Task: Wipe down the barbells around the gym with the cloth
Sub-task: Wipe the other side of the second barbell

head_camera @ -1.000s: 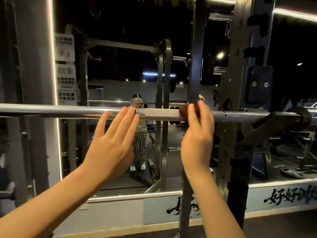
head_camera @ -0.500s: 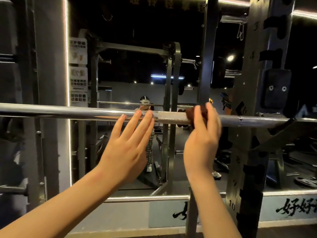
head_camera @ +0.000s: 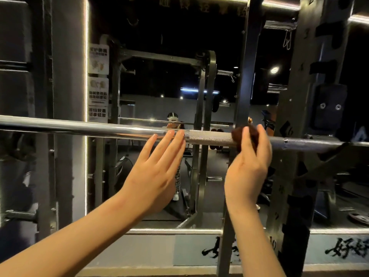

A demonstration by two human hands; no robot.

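A long steel barbell (head_camera: 83, 127) runs level across the view at chest height, resting on a hook of the rack at the right. Its knurled section (head_camera: 209, 137) lies between my two hands. My right hand (head_camera: 248, 168) grips a small dark brown cloth (head_camera: 238, 134) wrapped over the bar, fingers curled over the top. My left hand (head_camera: 157, 172) is flat with straight fingers, its fingertips touching the smooth part of the bar just left of the knurling.
The dark rack upright (head_camera: 295, 136) with numbered holes stands right of my right hand; a thinner post (head_camera: 242, 86) rises behind the bar. A wall mirror (head_camera: 159, 86) behind reflects another rack and a person. A weight plate (head_camera: 359, 217) lies on the floor, far right.
The view has shifted, so the rack sits further right in frame. Both hands keep their places on the bar, the right still gripping the cloth.
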